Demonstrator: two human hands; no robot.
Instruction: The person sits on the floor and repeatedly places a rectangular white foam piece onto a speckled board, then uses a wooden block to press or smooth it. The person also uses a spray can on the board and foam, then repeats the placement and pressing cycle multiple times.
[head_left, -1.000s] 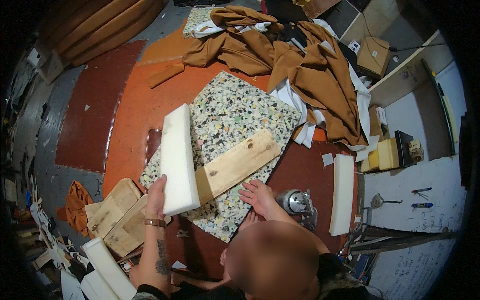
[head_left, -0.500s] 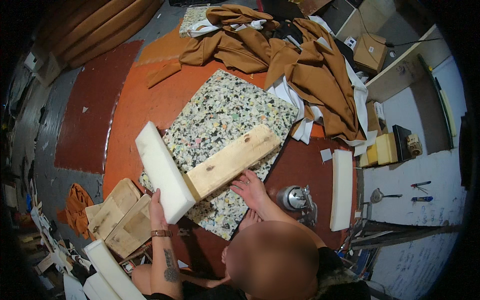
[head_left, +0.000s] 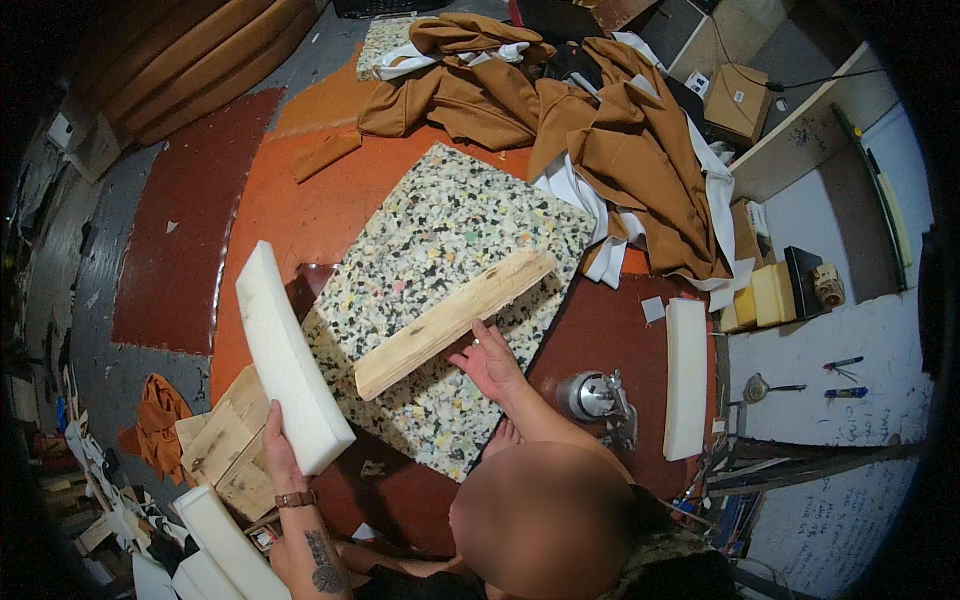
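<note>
In my left hand [head_left: 281, 443] is a long white foam block [head_left: 288, 355], gripped near its lower end and tilted away from the pale wooden board [head_left: 455, 318]. My right hand [head_left: 491, 364] is at the board's near long edge, fingertips against the wood and thumb apart; part of its grip is hard to make out. The board lies slantwise over a speckled, multicoloured foam sheet [head_left: 400, 230], which rests on the reddish floor covering. Whether the board touches the sheet all along cannot be told.
Brown and white upholstery fabric [head_left: 620, 150] is heaped at the far side. A metal spray gun with a cup [head_left: 590, 397] stands right of my right arm, beside another white foam strip [head_left: 685, 380]. Wooden pieces [head_left: 228, 445] and white foam blocks [head_left: 225, 545] lie at the left.
The white foam block has moved left with my left hand, off the board's end. The board has tipped, showing a narrower side, and my right hand has moved slightly up against its edge.
</note>
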